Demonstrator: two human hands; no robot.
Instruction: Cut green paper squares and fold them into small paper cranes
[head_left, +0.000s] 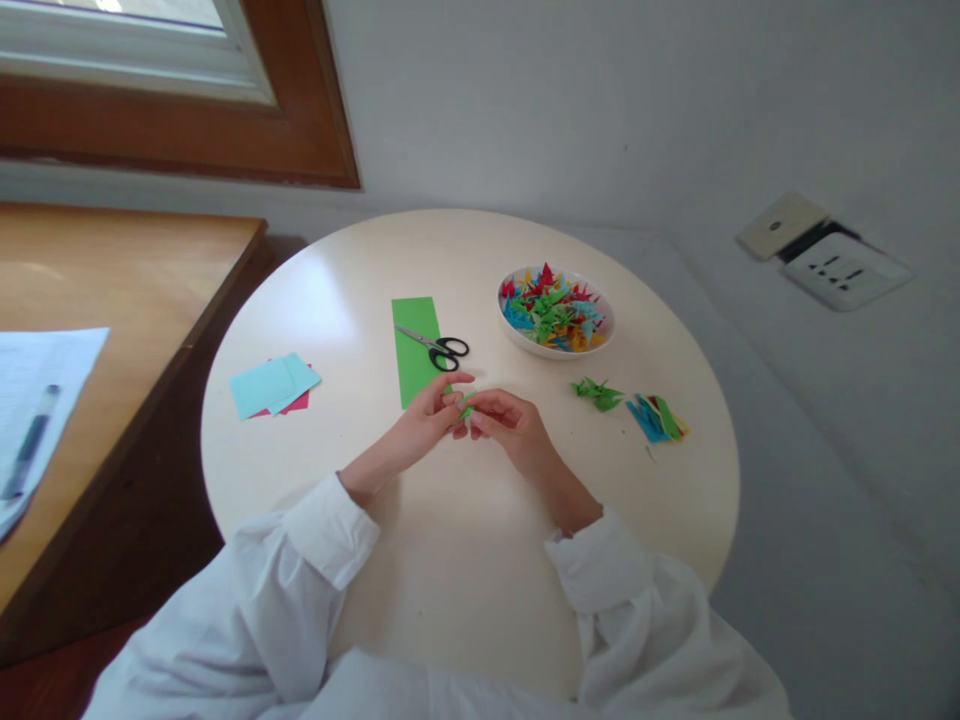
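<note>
Between my fingertips is a small folded piece of green paper, mostly hidden by them. My left hand pinches it from the left and my right hand from the right, both above the middle of the round table. Just beyond my left hand, scissors with black handles lie on a green paper strip. To the right of my hands, several folded green paper cranes lie on the table.
A white bowl full of coloured paper cranes stands at the back right of the white table. Small coloured paper pieces lie at right, light blue and red sheets at left. A wooden desk holds a pen.
</note>
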